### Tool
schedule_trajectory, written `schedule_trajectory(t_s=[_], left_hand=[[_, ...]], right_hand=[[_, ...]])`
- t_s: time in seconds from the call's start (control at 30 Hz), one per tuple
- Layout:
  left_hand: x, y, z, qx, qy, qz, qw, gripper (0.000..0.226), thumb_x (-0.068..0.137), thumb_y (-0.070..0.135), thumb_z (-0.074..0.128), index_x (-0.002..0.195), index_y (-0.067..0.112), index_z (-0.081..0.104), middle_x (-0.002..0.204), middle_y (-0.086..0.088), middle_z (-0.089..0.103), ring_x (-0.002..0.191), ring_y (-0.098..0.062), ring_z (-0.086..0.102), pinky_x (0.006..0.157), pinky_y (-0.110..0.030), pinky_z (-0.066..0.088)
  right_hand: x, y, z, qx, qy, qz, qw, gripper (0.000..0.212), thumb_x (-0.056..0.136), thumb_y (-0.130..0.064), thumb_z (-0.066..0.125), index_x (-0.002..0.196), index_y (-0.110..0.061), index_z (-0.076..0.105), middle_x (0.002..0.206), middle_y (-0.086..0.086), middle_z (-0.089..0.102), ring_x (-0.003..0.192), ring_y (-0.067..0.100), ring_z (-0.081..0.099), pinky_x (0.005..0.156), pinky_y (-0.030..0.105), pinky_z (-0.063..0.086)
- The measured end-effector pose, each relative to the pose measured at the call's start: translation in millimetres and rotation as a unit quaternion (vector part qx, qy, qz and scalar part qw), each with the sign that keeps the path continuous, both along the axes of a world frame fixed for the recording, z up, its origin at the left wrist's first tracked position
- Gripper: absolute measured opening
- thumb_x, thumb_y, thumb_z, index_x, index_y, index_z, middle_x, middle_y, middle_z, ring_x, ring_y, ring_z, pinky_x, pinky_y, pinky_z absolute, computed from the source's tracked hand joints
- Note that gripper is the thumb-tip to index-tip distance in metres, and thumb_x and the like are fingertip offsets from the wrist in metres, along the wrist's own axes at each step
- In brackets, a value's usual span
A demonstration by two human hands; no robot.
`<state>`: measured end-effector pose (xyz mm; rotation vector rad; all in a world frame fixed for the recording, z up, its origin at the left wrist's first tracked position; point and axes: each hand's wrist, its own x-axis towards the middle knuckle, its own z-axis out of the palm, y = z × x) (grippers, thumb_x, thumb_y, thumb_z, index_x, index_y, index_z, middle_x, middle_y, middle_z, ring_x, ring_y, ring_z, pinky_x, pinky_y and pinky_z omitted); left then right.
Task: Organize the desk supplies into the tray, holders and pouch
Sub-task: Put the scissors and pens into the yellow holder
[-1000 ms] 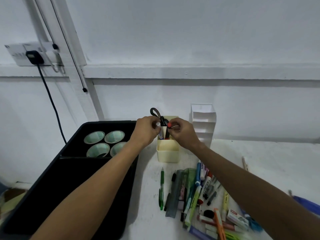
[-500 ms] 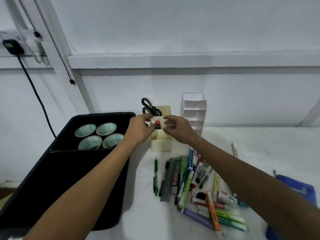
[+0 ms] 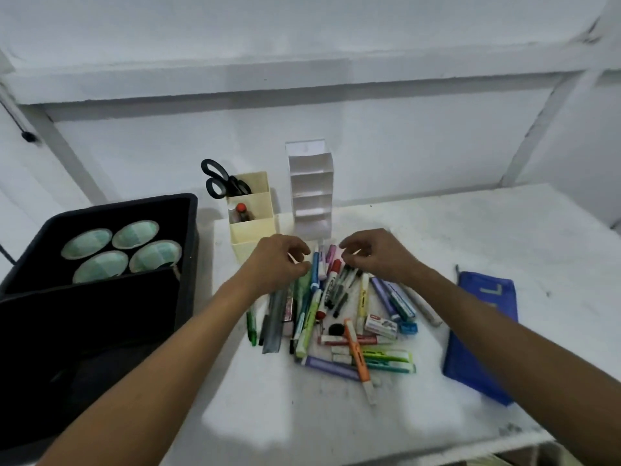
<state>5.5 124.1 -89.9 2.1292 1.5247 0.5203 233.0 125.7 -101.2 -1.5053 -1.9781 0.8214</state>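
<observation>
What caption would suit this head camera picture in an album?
Both hands, left and right, hover over a pile of pens before the cream holder.

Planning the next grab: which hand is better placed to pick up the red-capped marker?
Right, probably. The right hand has its fingertips just above the red-capped marker; the left hand hovers further left, over the ruler side.

Black tray (image 3: 188,250) and scissors (image 3: 220,179), cream holder (image 3: 253,230), white rack (image 3: 311,193), blue pouch (image 3: 480,334), white surface (image 3: 470,237).
</observation>
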Motion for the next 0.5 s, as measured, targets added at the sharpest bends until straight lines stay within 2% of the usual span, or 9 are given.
schedule_trajectory(t_s=[0.1, 0.2, 0.27, 0.37, 0.5], left_hand=[[18, -4, -7, -0.023, 0.022, -0.047, 0.998, 0.026, 0.082, 0.028, 0.073, 0.105, 0.017, 0.071, 0.087, 0.007, 0.067, 0.075, -0.005, 0.061, 0.069, -0.015, 0.047], [30, -6, -14, -0.052, 0.063, -0.082, 0.993, 0.027, 0.079, 0.032, 0.077, 0.103, 0.020, 0.070, 0.089, 0.007, 0.068, 0.072, 0.001, 0.059, 0.059, -0.007, 0.040], [33, -7, -18, -0.062, 0.069, -0.083, 0.992, 0.029, 0.076, 0.036, 0.079, 0.100, 0.022, 0.069, 0.087, 0.008, 0.067, 0.072, 0.000, 0.059, 0.058, -0.008, 0.040], [34, -12, -23, -0.046, 0.072, -0.076, 0.993, 0.028, 0.075, 0.037, 0.079, 0.096, 0.021, 0.069, 0.083, 0.008, 0.064, 0.072, -0.003, 0.058, 0.057, -0.009, 0.040], [34, -18, -33, -0.053, 0.084, -0.065, 0.993, 0.036, 0.072, 0.038, 0.081, 0.100, 0.020, 0.067, 0.087, 0.006, 0.061, 0.076, -0.008, 0.057, 0.061, -0.018, 0.044]], right_hand=[[28, -16, -7, -0.014, -0.022, -0.011, 1.000, 0.022, 0.080, -0.017, 0.071, 0.102, -0.017, 0.070, 0.088, -0.002, 0.071, 0.077, -0.001, 0.064, 0.077, 0.018, 0.051], [53, -29, -15, -0.023, -0.027, -0.043, 0.998, 0.019, 0.080, -0.016, 0.071, 0.098, -0.018, 0.071, 0.085, -0.002, 0.071, 0.080, 0.008, 0.066, 0.080, 0.024, 0.054], [68, -36, -19, -0.023, -0.033, -0.065, 0.997, 0.019, 0.079, -0.016, 0.071, 0.098, -0.018, 0.071, 0.085, -0.003, 0.071, 0.080, 0.010, 0.066, 0.079, 0.025, 0.054], [86, -46, -23, -0.039, -0.047, -0.093, 0.994, 0.021, 0.079, -0.018, 0.073, 0.100, -0.019, 0.071, 0.083, -0.010, 0.069, 0.077, 0.007, 0.065, 0.068, 0.015, 0.050], [97, -55, -35, -0.063, -0.066, -0.117, 0.989, 0.025, 0.079, -0.019, 0.073, 0.103, -0.021, 0.068, 0.091, -0.005, 0.068, 0.075, 0.003, 0.062, 0.059, 0.008, 0.046]])
